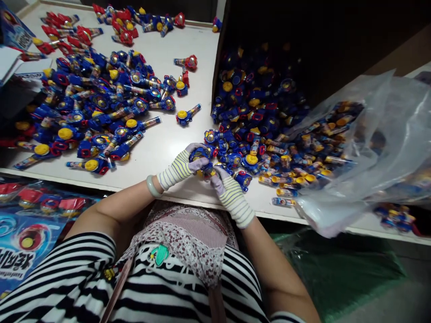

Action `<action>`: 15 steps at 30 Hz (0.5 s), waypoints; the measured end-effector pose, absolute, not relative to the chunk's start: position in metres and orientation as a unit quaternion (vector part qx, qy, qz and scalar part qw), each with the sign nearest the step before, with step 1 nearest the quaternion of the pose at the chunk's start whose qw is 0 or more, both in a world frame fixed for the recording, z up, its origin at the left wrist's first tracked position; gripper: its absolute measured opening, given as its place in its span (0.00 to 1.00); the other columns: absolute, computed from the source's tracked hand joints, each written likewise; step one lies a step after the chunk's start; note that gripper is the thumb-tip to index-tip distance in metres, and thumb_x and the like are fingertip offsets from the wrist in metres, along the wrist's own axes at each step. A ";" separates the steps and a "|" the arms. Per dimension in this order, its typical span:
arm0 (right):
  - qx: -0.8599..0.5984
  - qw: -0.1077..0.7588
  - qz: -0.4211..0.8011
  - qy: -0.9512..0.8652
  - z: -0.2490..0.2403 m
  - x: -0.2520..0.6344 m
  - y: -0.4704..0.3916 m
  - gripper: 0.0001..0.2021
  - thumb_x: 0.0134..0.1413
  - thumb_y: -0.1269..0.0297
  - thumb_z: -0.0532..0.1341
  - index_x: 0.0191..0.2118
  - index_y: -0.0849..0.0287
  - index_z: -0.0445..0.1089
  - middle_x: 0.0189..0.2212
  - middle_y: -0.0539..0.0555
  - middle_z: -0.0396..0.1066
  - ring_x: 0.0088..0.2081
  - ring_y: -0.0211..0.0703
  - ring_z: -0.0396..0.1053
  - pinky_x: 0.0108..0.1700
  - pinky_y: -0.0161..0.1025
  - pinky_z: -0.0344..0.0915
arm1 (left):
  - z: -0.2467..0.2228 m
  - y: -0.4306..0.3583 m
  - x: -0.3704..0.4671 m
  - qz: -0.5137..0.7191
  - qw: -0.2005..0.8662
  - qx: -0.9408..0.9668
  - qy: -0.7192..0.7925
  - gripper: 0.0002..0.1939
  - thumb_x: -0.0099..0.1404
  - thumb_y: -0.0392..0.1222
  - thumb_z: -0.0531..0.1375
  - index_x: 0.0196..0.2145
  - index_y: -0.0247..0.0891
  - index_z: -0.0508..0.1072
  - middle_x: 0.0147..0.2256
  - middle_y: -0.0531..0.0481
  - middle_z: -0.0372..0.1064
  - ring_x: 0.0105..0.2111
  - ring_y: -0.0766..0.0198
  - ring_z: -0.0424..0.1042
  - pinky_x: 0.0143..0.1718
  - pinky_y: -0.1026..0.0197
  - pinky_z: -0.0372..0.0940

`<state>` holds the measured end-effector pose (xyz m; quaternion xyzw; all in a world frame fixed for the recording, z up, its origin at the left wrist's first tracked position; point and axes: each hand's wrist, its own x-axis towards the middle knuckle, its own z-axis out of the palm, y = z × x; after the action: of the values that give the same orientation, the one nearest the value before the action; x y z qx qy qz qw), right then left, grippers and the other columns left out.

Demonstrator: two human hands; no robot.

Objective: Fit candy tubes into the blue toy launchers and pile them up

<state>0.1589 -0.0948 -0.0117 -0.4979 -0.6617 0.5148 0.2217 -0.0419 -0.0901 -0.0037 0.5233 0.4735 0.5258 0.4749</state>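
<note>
My left hand [179, 169], in a striped knit glove, is closed around a round blue toy [198, 154] near the table's front edge. My right hand [234, 197], gloved alike, meets it from the right. Its thumb and fingers pinch a short tube with a yellow part [210, 172] at the toy's lower right side. Whether this tube is fixed in the toy is hidden by the fingers. Just beyond my right hand lie more blue toys with yellow round parts [251, 159]. Small printed tubes with yellow caps [286, 179] are heaped farther right.
Blue toys with tubes attached [101, 103] cover the table's left side, with red ones [84, 33] behind. A dark open box [215, 67] on its side spills blue toys. A clear plastic bag [387, 134] holds tubes at right. Printed packages [27, 242] lie lower left.
</note>
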 end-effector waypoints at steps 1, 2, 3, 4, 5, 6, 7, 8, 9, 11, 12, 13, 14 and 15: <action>-0.518 0.230 0.473 -0.675 -0.011 0.157 -0.094 0.27 0.54 0.35 0.58 0.41 0.57 0.72 0.31 0.57 0.73 0.29 0.45 0.69 0.29 0.39 0.65 | -0.006 -0.089 -0.041 0.533 0.466 0.510 0.488 0.23 0.61 0.54 0.69 0.47 0.40 0.70 0.44 0.46 0.72 0.44 0.58 0.73 0.47 0.56 0.69; -0.524 0.230 0.458 -0.680 -0.009 0.156 -0.095 0.26 0.52 0.36 0.61 0.40 0.56 0.71 0.32 0.57 0.73 0.31 0.45 0.70 0.30 0.39 0.65 | -0.008 -0.088 -0.041 0.535 0.471 0.501 0.491 0.23 0.61 0.55 0.69 0.47 0.40 0.70 0.43 0.46 0.72 0.43 0.58 0.73 0.47 0.55 0.69; -0.516 0.223 0.471 -0.680 -0.007 0.155 -0.096 0.26 0.52 0.35 0.60 0.39 0.56 0.71 0.30 0.56 0.72 0.29 0.45 0.69 0.29 0.39 0.65 | -0.008 -0.087 -0.042 0.537 0.486 0.495 0.480 0.24 0.61 0.56 0.69 0.47 0.40 0.70 0.43 0.46 0.72 0.41 0.58 0.73 0.46 0.56 0.70; -0.498 0.209 0.509 -0.670 -0.006 0.154 -0.098 0.26 0.55 0.34 0.57 0.36 0.55 0.70 0.26 0.54 0.69 0.25 0.43 0.66 0.25 0.38 0.62 | -0.007 -0.086 -0.043 0.536 0.508 0.494 0.459 0.25 0.60 0.57 0.69 0.47 0.39 0.70 0.42 0.46 0.72 0.39 0.59 0.73 0.43 0.57 0.70; -0.469 0.188 0.564 -0.654 -0.004 0.154 -0.100 0.28 0.58 0.32 0.51 0.34 0.55 0.69 0.21 0.51 0.65 0.20 0.41 0.61 0.21 0.38 0.59 | -0.005 -0.086 -0.045 0.534 0.531 0.497 0.432 0.26 0.59 0.58 0.69 0.47 0.39 0.70 0.42 0.46 0.72 0.36 0.61 0.73 0.40 0.58 0.70; -0.438 0.167 0.616 -0.633 -0.004 0.154 -0.101 0.30 0.60 0.31 0.46 0.32 0.54 0.68 0.17 0.48 0.60 0.16 0.39 0.55 0.18 0.37 0.55 | -0.002 -0.086 -0.048 0.531 0.551 0.502 0.403 0.27 0.59 0.58 0.69 0.48 0.39 0.70 0.41 0.46 0.72 0.34 0.62 0.72 0.38 0.59 0.69; -0.417 0.156 0.651 -0.615 -0.004 0.154 -0.100 0.32 0.61 0.31 0.43 0.32 0.54 0.67 0.16 0.46 0.56 0.14 0.38 0.50 0.16 0.38 0.52 | 0.001 -0.085 -0.050 0.524 0.564 0.510 0.383 0.28 0.58 0.58 0.70 0.48 0.39 0.70 0.41 0.46 0.72 0.32 0.63 0.71 0.36 0.60 0.69; -0.409 0.159 0.663 -0.607 -0.005 0.153 -0.097 0.31 0.61 0.31 0.42 0.32 0.53 0.67 0.15 0.46 0.55 0.14 0.38 0.48 0.16 0.38 0.50 | 0.004 -0.084 -0.052 0.519 0.566 0.517 0.378 0.28 0.57 0.58 0.70 0.48 0.39 0.70 0.41 0.46 0.72 0.32 0.64 0.71 0.35 0.61 0.69; -0.415 0.176 0.652 -0.609 -0.006 0.152 -0.093 0.30 0.60 0.31 0.45 0.32 0.52 0.67 0.16 0.47 0.57 0.14 0.39 0.50 0.16 0.38 0.51 | 0.007 -0.083 -0.054 0.517 0.556 0.523 0.388 0.28 0.57 0.57 0.71 0.48 0.39 0.71 0.40 0.46 0.72 0.32 0.64 0.71 0.35 0.61 0.69; -0.456 0.237 0.564 -0.647 -0.007 0.148 -0.084 0.25 0.54 0.32 0.56 0.34 0.51 0.67 0.22 0.51 0.65 0.20 0.43 0.60 0.20 0.40 0.57 | 0.011 -0.079 -0.057 0.534 0.513 0.518 0.429 0.26 0.57 0.55 0.71 0.47 0.38 0.71 0.40 0.46 0.72 0.34 0.62 0.72 0.36 0.61 0.69; -0.471 0.258 0.521 -0.664 -0.008 0.145 -0.080 0.24 0.50 0.33 0.60 0.34 0.50 0.67 0.24 0.53 0.68 0.22 0.45 0.63 0.22 0.40 0.59 | 0.012 -0.078 -0.058 0.545 0.494 0.510 0.447 0.26 0.57 0.55 0.71 0.46 0.38 0.71 0.40 0.46 0.72 0.35 0.62 0.72 0.35 0.61 0.69; -0.473 0.260 0.511 -0.669 -0.007 0.141 -0.078 0.23 0.49 0.34 0.62 0.33 0.50 0.67 0.24 0.53 0.68 0.23 0.45 0.63 0.23 0.40 0.59 | 0.013 -0.076 -0.060 0.550 0.486 0.504 0.455 0.25 0.57 0.55 0.71 0.45 0.38 0.71 0.39 0.46 0.72 0.34 0.62 0.72 0.34 0.62 0.69; -0.463 0.247 0.544 -0.655 -0.007 0.138 -0.078 0.24 0.49 0.33 0.61 0.32 0.51 0.67 0.22 0.52 0.66 0.21 0.44 0.61 0.22 0.39 0.57 | 0.015 -0.076 -0.063 0.549 0.489 0.504 0.454 0.26 0.57 0.56 0.71 0.45 0.38 0.71 0.39 0.46 0.72 0.33 0.62 0.71 0.32 0.62 0.68; -0.439 0.221 0.611 -0.620 -0.006 0.134 -0.081 0.25 0.51 0.32 0.58 0.32 0.52 0.66 0.19 0.50 0.62 0.19 0.41 0.57 0.20 0.38 0.53 | 0.016 -0.076 -0.066 0.539 0.502 0.509 0.445 0.27 0.56 0.57 0.71 0.46 0.38 0.71 0.39 0.47 0.72 0.31 0.63 0.71 0.30 0.63 0.67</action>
<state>0.1335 -0.0807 -0.0059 -0.4394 -0.6204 0.6110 0.2206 -0.0662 -0.0764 0.0160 0.5090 0.4451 0.5394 0.5018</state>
